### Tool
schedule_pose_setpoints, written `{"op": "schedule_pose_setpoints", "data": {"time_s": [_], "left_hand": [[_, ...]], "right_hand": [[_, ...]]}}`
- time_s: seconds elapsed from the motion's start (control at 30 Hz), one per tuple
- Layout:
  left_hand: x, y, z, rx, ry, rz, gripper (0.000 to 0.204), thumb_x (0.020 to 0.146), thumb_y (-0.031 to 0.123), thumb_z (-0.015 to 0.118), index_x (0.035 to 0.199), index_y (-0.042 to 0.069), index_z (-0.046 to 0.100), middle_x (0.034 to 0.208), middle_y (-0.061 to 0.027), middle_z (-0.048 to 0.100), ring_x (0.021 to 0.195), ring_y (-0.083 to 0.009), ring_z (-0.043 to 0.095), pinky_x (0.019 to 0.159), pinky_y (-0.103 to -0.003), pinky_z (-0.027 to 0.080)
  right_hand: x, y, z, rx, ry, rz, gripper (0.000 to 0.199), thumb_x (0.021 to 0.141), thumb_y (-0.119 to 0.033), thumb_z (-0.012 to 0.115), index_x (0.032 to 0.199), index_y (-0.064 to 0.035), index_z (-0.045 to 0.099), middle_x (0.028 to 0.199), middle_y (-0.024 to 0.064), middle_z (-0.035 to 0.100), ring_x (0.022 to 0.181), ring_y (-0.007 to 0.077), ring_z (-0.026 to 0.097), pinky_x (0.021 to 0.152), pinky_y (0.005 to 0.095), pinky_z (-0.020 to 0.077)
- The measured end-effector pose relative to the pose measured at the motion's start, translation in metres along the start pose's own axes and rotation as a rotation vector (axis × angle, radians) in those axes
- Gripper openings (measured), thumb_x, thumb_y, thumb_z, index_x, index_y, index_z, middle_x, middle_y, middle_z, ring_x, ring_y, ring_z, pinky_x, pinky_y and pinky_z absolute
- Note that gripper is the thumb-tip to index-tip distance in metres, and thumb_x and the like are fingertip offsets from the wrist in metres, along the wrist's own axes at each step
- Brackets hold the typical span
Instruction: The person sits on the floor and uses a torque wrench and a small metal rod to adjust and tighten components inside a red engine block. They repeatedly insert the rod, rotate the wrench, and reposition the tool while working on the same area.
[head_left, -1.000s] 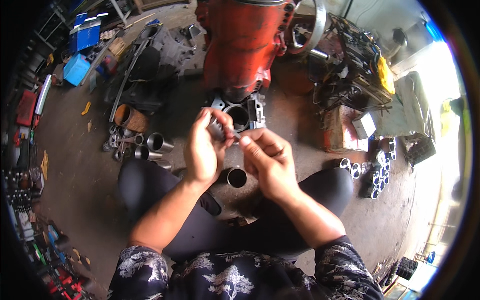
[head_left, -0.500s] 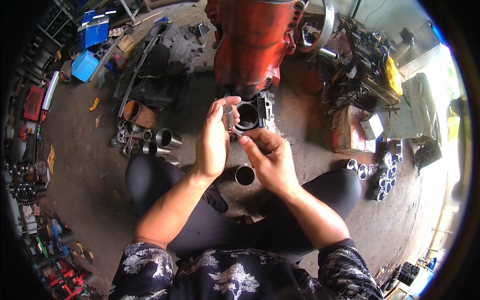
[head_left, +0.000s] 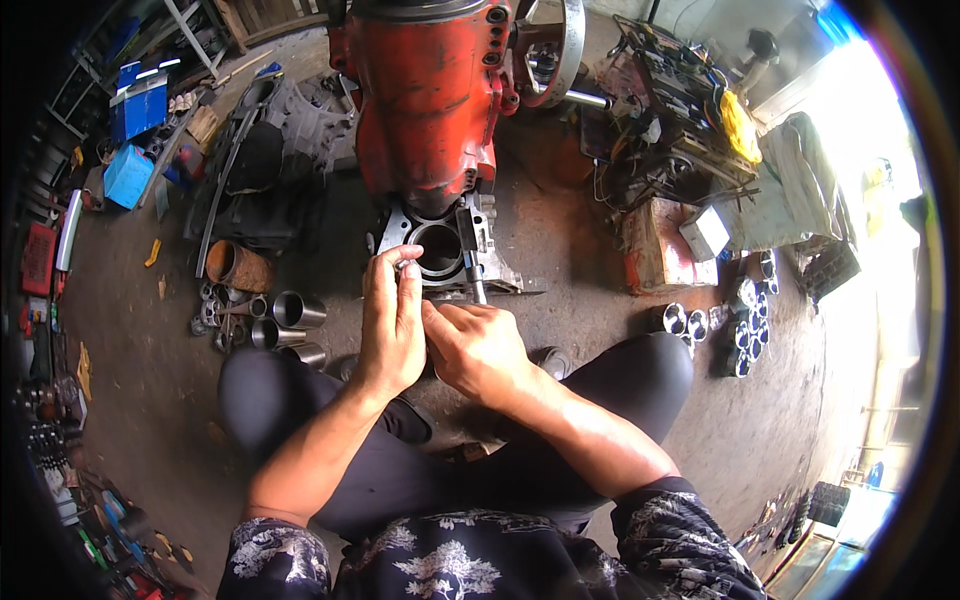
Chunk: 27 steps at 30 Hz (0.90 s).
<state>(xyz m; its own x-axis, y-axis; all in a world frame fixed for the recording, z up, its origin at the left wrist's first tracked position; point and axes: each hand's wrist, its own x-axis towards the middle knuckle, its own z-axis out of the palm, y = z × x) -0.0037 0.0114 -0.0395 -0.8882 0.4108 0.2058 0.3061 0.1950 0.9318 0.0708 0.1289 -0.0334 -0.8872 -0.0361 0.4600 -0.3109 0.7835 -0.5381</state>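
My left hand (head_left: 393,335) is closed, its thumb and fingers pinching a small silver metal cylinder (head_left: 405,264); only an end of it shows. Beside it my right hand (head_left: 482,350) is curled shut, close to the left wrist, with whatever it holds hidden. Just beyond both hands is an engine block (head_left: 487,235) with a round bore (head_left: 438,246). A slim tool with a silver shaft (head_left: 478,288) lies along the block, its near end just past my right knuckles; whether they touch I cannot tell.
A large red machine housing (head_left: 425,110) stands over the block's far end. Metal cylinder sleeves (head_left: 298,309) and a rusty one (head_left: 238,266) lie left, near connecting rods (head_left: 212,308). Pistons (head_left: 742,345) sit right, by a worn box (head_left: 655,245). My knees flank the work.
Both hands have drawn nearer to me relative to the block, uncovering its bore. The silver cylinder, plainly visible before, is now mostly hidden in my left hand. The view has shifted right.
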Motion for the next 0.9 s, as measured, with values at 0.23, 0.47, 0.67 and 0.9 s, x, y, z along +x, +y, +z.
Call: {"op": "schedule_pose_setpoints", "data": {"time_s": [0.23, 0.47, 0.67, 0.9], "left_hand": [[0.021, 0.012, -0.008, -0.719, 0.138, -0.201, 0.03, 0.107, 0.025, 0.043, 0.121, 0.003, 0.057, 0.093, -0.0012, 0.058, 0.087, -0.0085, 0.052, 0.079, -0.026, 0.041], [0.011, 0.019, 0.002, -0.788, 0.136, -0.124, 0.027, 0.102, 0.021, 0.056, 0.124, 0.005, 0.054, 0.127, -0.0177, 0.063, 0.111, -0.014, 0.057, 0.102, -0.031, 0.04], [0.012, 0.022, -0.002, -0.713, 0.036, -0.183, 0.026, 0.102, 0.027, 0.057, 0.113, 0.003, 0.06, 0.106, -0.0139, 0.07, 0.086, -0.0087, 0.062, 0.078, -0.024, 0.048], [0.025, 0.024, -0.027, -0.518, -0.314, -0.26, 0.025, 0.1, 0.026, 0.06, 0.105, 0.002, 0.065, 0.082, -0.0032, 0.063, 0.074, -0.0081, 0.06, 0.064, -0.021, 0.046]], "right_hand": [[0.016, -0.002, -0.008, 0.55, 0.204, 0.296, 0.026, 0.097, -0.011, 0.062, 0.123, -0.0057, 0.06, 0.07, 0.0026, 0.058, 0.055, 0.0097, 0.055, 0.05, 0.0279, 0.0438], [0.022, -0.005, -0.002, 1.394, 0.134, 0.756, 0.018, 0.105, -0.023, 0.05, 0.099, -0.0065, 0.054, 0.076, -0.0019, 0.048, 0.052, 0.0044, 0.038, 0.046, 0.0202, 0.0297], [0.023, 0.007, -0.011, 0.921, 0.237, 0.495, 0.015, 0.104, -0.015, 0.051, 0.092, -0.0056, 0.052, 0.07, -0.0021, 0.047, 0.056, 0.006, 0.041, 0.051, 0.0225, 0.033], [0.028, 0.024, -0.037, 0.349, 0.219, 0.207, 0.017, 0.1, -0.015, 0.057, 0.09, -0.0012, 0.055, 0.072, 0.007, 0.049, 0.062, 0.0194, 0.05, 0.057, 0.0324, 0.0401]]}}
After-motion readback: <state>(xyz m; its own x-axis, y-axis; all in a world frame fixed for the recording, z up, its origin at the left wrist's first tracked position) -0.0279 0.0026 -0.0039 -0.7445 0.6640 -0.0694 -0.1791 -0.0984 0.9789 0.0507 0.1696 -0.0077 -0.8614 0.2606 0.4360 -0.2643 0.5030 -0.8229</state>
